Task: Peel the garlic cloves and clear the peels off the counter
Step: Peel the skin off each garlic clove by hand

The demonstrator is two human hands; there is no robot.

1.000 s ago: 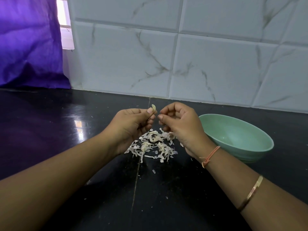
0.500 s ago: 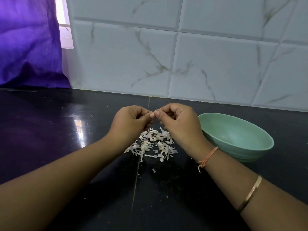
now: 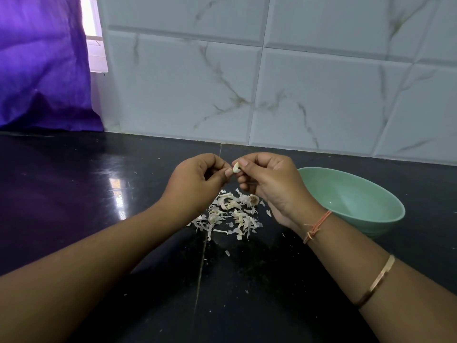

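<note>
One garlic clove (image 3: 236,167) between left hand (image 3: 195,180), right hand (image 3: 270,184)

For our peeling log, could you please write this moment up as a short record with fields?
left hand: thumb and fingertips pinch the garlic clove
right hand: pinches the same clove from the other side
garlic clove: held in the air between both hands, above the peels
peels: loose pile on the black counter below the hands, with a few scraps nearer the camera
bowl: green, on the counter to the right of the pile, partly hidden by the right wrist
stage: peeling under way; peels not yet cleared
</note>
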